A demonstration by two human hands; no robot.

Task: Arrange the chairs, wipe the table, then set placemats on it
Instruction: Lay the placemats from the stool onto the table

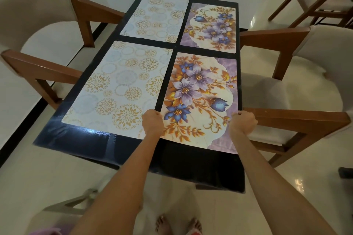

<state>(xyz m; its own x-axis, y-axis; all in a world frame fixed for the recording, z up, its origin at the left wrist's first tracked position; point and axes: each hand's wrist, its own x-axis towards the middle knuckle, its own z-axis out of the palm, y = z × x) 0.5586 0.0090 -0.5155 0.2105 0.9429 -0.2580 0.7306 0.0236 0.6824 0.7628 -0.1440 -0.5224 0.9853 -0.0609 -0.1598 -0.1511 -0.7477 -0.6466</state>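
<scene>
I'm holding the rectangular purple-and-gold floral placemat (198,99) by its two long edges: my left hand (152,122) curls round the left edge, my right hand (243,122) curls round the right edge, both fists closed on the mat. It lies flat on the glossy black rectangular table (89,139), w/ its near end at the table's front edge btwn my forearms. Just left of my left hand lies a pale rectangular placemat w/ gold and blue circle motifs (118,89), touching my left wrist area at its corner. Beyond my hands, at the far end, sit a 2nd pale circle-pattern placemat (155,18) on the left and a 2nd purple floral placemat (211,27) on the right, narrow black gaps btwn all 4. Left of my left hand: a wood-framed chair w/ beige upholstery (44,44). Right of my right hand: a matching brown wooden chair w/ cream seat (298,86), arm close to my knuckles. Another wooden chair (321,2) stands well beyond on the right, on the shiny cream tile floor (219,213).
</scene>
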